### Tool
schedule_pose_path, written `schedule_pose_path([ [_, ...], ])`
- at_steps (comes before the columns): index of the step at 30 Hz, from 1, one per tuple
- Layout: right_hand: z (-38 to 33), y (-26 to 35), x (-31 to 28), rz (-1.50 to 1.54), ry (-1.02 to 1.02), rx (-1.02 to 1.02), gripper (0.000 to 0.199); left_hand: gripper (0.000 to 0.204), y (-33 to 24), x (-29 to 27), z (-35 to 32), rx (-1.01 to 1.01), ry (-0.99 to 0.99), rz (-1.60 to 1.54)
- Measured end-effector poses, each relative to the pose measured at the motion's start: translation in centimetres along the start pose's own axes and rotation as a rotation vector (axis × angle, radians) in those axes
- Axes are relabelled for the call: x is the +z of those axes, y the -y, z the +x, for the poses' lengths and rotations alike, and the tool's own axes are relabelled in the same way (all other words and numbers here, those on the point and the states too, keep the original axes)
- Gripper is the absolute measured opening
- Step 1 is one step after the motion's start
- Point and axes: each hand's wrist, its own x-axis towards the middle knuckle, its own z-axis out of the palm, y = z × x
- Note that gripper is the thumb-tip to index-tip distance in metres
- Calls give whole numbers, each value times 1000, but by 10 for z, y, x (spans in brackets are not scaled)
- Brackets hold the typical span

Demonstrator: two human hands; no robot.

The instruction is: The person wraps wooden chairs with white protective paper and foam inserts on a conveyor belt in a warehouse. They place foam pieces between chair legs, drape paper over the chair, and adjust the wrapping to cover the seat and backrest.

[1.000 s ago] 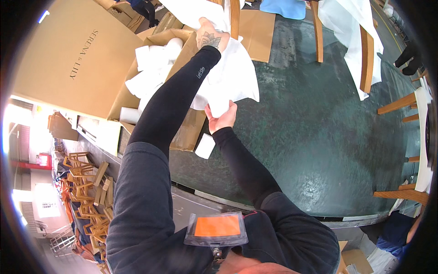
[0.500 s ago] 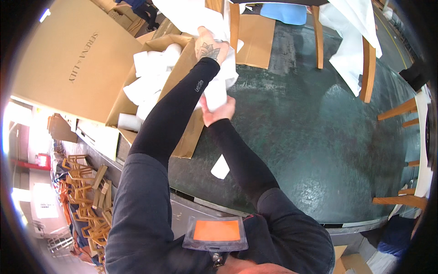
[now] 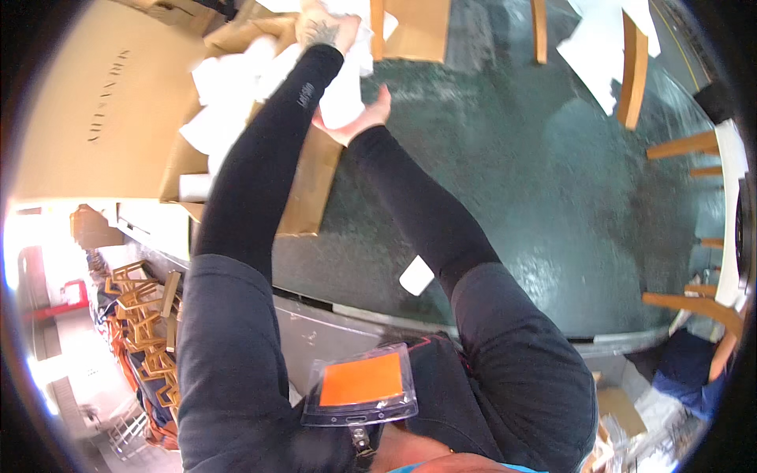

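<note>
Head view, one entry. Left hand (image 3: 322, 30), at 11 o'clock, closed on white packing paper (image 3: 236, 94) over the open cardboard box (image 3: 303, 197). Right hand (image 3: 359, 118), just beside it, fingers curled on the same sheet's lower edge. Step judged: lifting paper out of the box; next calls for a clean pull upward. Box contents hidden; small white card (image 3: 415, 275) on the desk (image 3: 552, 197) unclear.

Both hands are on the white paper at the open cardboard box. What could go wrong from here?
1. The left hand and right hand grip one white sheet from opposite ends; pulling apart might tear it.
2. The cardboard box overhangs the dark table edge and its flap hangs low, so pushing could tip it off.
3. A small white card lies by the right sleeve; the arm may sweep it off.
</note>
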Motion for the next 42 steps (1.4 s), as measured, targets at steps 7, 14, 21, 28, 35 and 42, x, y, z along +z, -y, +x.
schedule_pose_path([
  [7,-88,85,-90,-2554,508,-511,72,44,19,-4,14,54,-37,-22],
  [14,-244,63,-235,-3189,584,210,90,48,54,-7,-21,48,-100,-4],
  [21,-276,87,-196,-2292,-440,-697,73,60,69,-2,-68,-36,-85,-198],
  [28,-324,280,61,-2541,-362,-1793,82,84,85,-20,-62,17,-150,-17],
  [35,-315,344,183,-2750,-48,-1118,79,91,18,-42,-30,-161,88,92],
  [42,-380,281,225,-2400,341,-1211,67,75,-108,25,-90,97,-129,-425],
])
